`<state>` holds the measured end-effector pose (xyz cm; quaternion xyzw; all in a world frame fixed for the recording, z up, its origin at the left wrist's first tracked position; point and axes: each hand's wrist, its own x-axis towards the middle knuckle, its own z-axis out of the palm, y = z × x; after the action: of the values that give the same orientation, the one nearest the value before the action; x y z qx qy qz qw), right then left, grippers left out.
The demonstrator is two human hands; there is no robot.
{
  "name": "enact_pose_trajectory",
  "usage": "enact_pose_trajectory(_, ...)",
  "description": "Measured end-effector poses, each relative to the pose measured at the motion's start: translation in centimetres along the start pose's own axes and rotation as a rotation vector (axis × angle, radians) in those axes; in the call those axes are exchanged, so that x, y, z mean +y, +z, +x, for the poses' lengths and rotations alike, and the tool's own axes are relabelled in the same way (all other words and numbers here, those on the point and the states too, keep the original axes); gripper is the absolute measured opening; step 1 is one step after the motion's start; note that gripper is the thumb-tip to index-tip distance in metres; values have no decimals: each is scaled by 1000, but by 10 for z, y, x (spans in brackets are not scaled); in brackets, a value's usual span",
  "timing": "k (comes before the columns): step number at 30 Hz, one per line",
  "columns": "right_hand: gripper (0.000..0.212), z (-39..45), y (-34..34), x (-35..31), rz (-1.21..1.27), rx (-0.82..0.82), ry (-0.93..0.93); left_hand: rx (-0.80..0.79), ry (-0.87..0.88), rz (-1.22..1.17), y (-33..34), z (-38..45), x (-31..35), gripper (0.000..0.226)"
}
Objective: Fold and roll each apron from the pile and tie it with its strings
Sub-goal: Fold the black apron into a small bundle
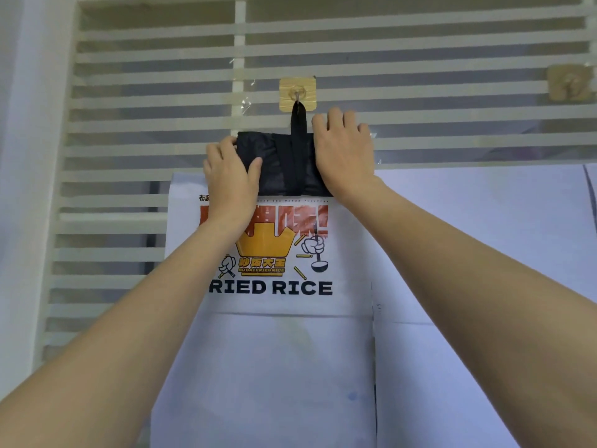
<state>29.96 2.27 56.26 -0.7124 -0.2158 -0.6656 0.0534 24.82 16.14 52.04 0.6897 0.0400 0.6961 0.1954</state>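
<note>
A rolled black apron bundle (284, 163), bound round its middle by a black strap, hangs by a strap loop (298, 119) from a yellow adhesive hook (297, 93) on the slatted wall. My left hand (231, 176) grips the bundle's left end, thumb across its front. My right hand (344, 150) covers the right end, its fingers lying fairly straight against the slats. Below the bundle hangs a white apron (274, 334) printed "FRIED RICE" with a yellow crown logo.
White horizontal slats (161, 76) cover the wall. A second adhesive hook (568, 82) is at the upper right. Another white sheet or apron (484, 253) hangs to the right of the printed one. A plain white wall (19, 156) runs down the left.
</note>
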Motion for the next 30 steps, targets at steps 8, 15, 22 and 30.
enact_pose_trajectory(8, 18, -7, -10, -6, -98, 88, 16, 38, 671, 413, -13, -28, -14, 43)
enact_pose_trajectory(15, 48, -70, -52, -15, 193, 320, -79, 41, 511, 243, -31, -79, 15, 38)
enact_pose_trajectory(22, 44, -309, -61, -26, 457, -204, -72, -335, 481, 83, -48, -279, -5, 39)
enact_pose_trajectory(30, 43, -555, -100, -35, 293, -1404, -220, -1499, 287, 329, -116, -521, -53, 56)
